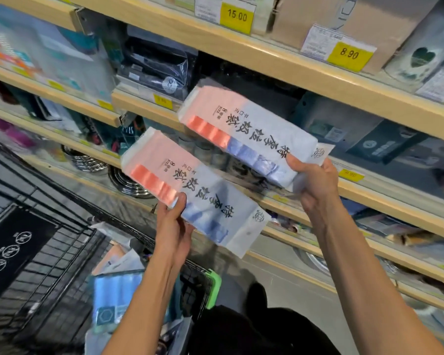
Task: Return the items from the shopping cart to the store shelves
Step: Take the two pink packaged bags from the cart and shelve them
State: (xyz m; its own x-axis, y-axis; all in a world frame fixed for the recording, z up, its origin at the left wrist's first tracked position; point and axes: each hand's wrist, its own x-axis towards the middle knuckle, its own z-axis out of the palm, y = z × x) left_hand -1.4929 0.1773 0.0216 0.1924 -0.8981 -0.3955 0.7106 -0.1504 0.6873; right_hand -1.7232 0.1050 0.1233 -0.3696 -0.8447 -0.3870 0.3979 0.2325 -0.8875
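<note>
The left hand (173, 226) gripped one packet (190, 190); the right hand (315, 183) gripped another packet (251, 131) before the shelves (267, 62).

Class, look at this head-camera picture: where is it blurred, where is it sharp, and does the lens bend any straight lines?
Head view: the left shelf goods are smeared by blur; the 8.90 price tag and the print on both packets, in the left hand and right hand, stay readable; the shelf edges slant steeply, typical of a wide-angle lens.
</note>
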